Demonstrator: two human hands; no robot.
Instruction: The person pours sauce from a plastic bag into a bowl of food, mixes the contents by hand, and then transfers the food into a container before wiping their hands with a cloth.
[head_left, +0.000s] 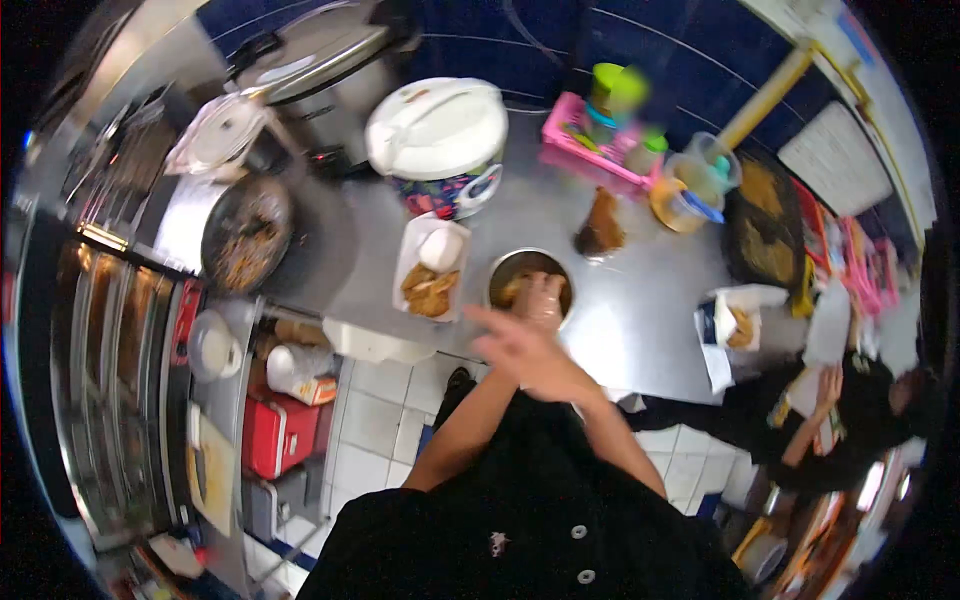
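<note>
My left hand, in what looks like a thin clear glove, reaches down into a round metal bowl. Brown food shows beside its fingers; whether they grip a piece is not visible. Above my left wrist crosses my right hand, blurred, its fingers stretched out to the left and nothing in them. Left of the bowl lies a white takeaway tray holding a white rice mound and golden-brown fried pieces.
A floral rice container and a large cooker stand behind. At left is a pan with food scraps. A brown-filled bag, pink basket and open food box occupy the right. A co-worker stands at right.
</note>
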